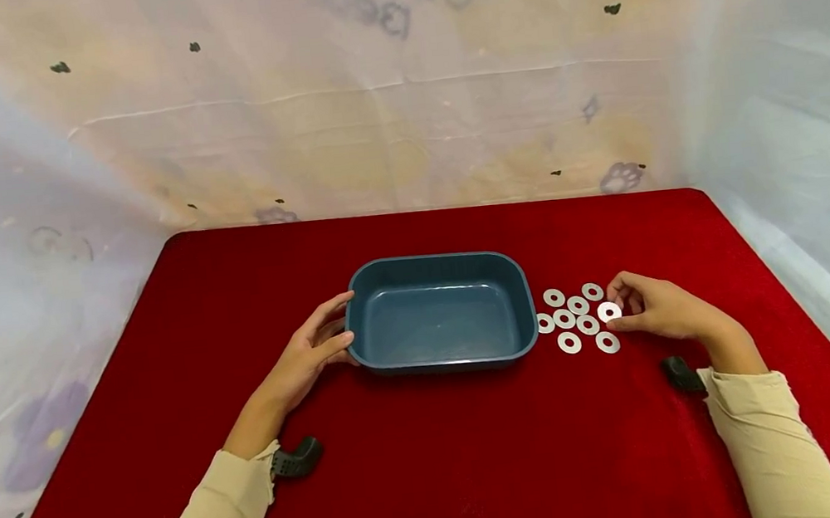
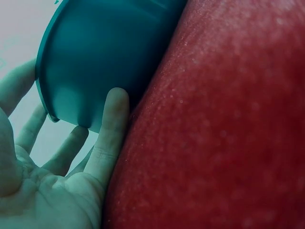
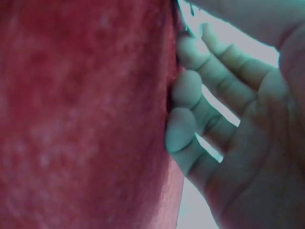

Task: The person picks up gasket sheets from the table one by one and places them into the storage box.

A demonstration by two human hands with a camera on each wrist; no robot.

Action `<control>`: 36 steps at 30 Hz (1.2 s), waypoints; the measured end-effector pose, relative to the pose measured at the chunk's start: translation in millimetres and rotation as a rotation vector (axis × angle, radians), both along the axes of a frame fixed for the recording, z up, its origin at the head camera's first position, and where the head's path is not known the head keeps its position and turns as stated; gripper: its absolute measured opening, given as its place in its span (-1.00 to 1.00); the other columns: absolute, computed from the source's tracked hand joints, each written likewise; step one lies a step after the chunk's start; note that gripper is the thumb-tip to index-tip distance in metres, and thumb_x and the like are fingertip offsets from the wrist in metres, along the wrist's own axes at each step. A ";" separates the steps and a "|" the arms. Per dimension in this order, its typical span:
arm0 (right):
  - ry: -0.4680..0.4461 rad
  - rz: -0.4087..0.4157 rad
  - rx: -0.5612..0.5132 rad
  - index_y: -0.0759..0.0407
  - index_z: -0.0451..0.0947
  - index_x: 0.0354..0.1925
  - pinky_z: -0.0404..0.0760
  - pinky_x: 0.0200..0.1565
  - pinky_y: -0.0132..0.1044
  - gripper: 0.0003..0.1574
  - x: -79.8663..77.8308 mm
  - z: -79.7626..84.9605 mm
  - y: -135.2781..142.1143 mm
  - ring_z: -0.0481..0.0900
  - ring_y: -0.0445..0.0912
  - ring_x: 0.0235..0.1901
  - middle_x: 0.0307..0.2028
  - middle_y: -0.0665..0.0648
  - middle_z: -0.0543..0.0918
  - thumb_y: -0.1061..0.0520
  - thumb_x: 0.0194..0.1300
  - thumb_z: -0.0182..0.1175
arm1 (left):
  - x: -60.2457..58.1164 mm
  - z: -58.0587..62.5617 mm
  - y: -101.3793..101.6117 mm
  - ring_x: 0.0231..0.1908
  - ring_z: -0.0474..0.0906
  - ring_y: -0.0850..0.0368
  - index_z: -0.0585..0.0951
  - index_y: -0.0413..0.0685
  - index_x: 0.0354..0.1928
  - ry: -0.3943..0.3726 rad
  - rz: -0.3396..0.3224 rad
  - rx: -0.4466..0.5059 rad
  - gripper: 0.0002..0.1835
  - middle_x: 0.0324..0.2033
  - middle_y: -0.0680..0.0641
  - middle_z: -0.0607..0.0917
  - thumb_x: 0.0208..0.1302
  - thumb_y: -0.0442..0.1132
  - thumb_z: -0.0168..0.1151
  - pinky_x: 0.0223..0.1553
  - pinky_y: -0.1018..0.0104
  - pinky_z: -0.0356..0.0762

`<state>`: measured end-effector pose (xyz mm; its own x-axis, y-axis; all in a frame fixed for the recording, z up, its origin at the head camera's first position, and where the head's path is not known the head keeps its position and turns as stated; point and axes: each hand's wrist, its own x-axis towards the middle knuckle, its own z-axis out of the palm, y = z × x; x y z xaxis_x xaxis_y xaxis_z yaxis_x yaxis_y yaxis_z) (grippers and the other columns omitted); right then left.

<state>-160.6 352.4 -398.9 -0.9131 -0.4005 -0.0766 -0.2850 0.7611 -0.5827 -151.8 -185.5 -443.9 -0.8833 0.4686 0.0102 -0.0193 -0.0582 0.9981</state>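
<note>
A blue-grey rectangular basin (image 1: 436, 324) stands on the red cloth. My left hand (image 1: 313, 348) is at its left end, fairly straight fingers spread against the outer wall and rim; the left wrist view shows the fingertips touching the basin (image 2: 95, 62). To the basin's right lie several flat silver washers (image 1: 564, 319), each with a round hole. My right hand (image 1: 660, 306) pinches the rightmost washer (image 1: 610, 312) by its edge between thumb and index finger, low over the cloth. In the right wrist view, the other fingers (image 3: 187, 90) curl down at the cloth.
The red cloth (image 1: 434, 457) covers the whole table. Pale patterned sheets (image 1: 404, 143) hang as walls behind it and at both sides. One washer (image 1: 545, 323) lies right by the basin's right wall, partly hidden by it.
</note>
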 end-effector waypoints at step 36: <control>0.112 0.083 -0.022 0.06 0.64 -0.08 0.45 -0.38 -0.43 -0.62 1.9 -7.4 9.8 0.46 -0.33 -0.42 -0.42 -0.08 0.57 0.19 0.10 0.47 | -0.8 -3.3 0.2 0.19 0.49 0.09 0.14 0.04 0.54 0.016 0.000 0.019 -0.36 0.45 -0.30 0.21 0.50 -0.33 0.04 -0.10 0.26 0.69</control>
